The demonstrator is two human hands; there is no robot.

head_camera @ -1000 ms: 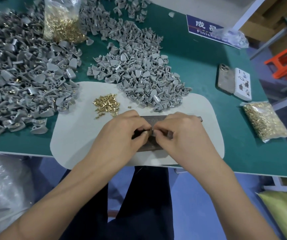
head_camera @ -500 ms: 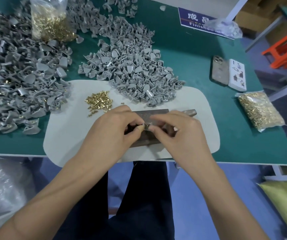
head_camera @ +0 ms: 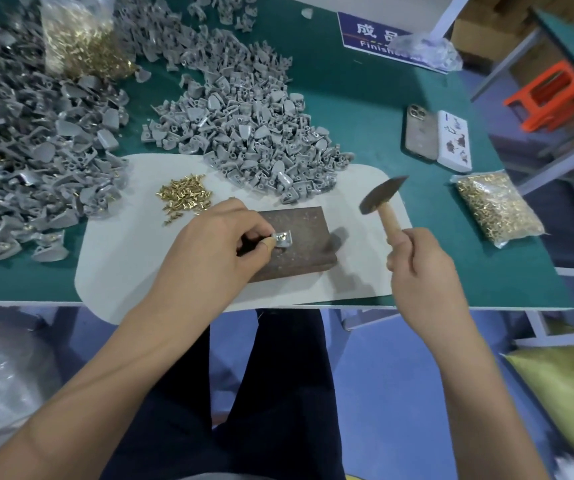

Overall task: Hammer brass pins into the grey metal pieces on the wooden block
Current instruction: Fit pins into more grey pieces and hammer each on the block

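Note:
A dark wooden block [head_camera: 308, 233] lies on a pale mat [head_camera: 122, 258] at the table's front edge. On the block sits one grey metal piece [head_camera: 283, 238], pinched at its left side by the thumb and finger of my left hand [head_camera: 216, 247]. My right hand [head_camera: 417, 271] grips the wooden handle of a small hammer [head_camera: 380, 202], whose dark head is raised to the right of the block. A loose heap of brass pins [head_camera: 185, 197] lies on the mat left of the block. Whether a pin stands in the piece is too small to tell.
Big heaps of grey pieces [head_camera: 254, 133] cover the green table [head_camera: 358, 98] at the left and middle. Bags of brass pins stand at the back left [head_camera: 77, 39] and the right [head_camera: 496, 209]. A phone [head_camera: 420, 133] and a white box [head_camera: 453, 140] lie at the right.
My right hand left the grey piece, took hold of the hammer and lifted it to the right of the block. My left hand keeps holding the piece on the block.

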